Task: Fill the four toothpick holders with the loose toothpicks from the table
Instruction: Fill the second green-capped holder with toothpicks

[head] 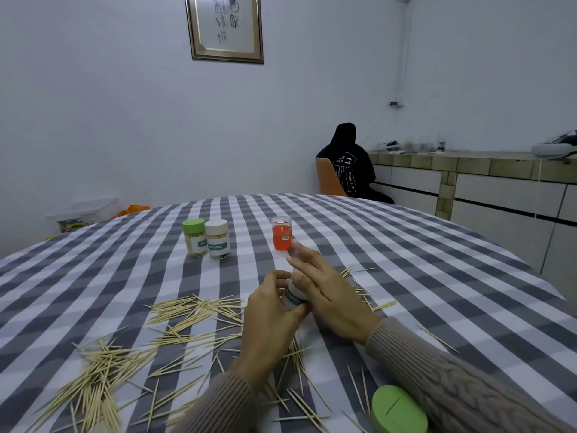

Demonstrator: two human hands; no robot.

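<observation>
From the head view we see a round counter (pixel 437 276) draped in a smooth cloth of grey and white checks, and across its near-left part lie the loose toothpicks (pixel 103 367), thin pale wooden slivers with pointed ends, heaped thickest toward the near-left edge and thinning out toward the middle and the near-right edge. Our left hand (pixel 268 317) curls its fingers round the lower part of a clear cylindrical holder (pixel 295 300) with a white and green label reading TOOTHPICK, gripping it tilted above the middle of the counter; our right hand (pixel 324 285) grips the same holder from the right side, fingers laid along its upper part, so that much of the holder is hidden. Both wrists wear ribbed beige knit sleeves. A rounded matte green lid (pixel 398 410) lies on the counter at the near edge, just beside the right sleeve. Toward the far side stand three more holders upright: a green-lidded holder (pixel 194 237) touching a white-lidded holder (pixel 218 239), both clear plastic and packed with toothpicks, and well apart to their right a translucent red holder (pixel 282 234) with a clear cap.
</observation>
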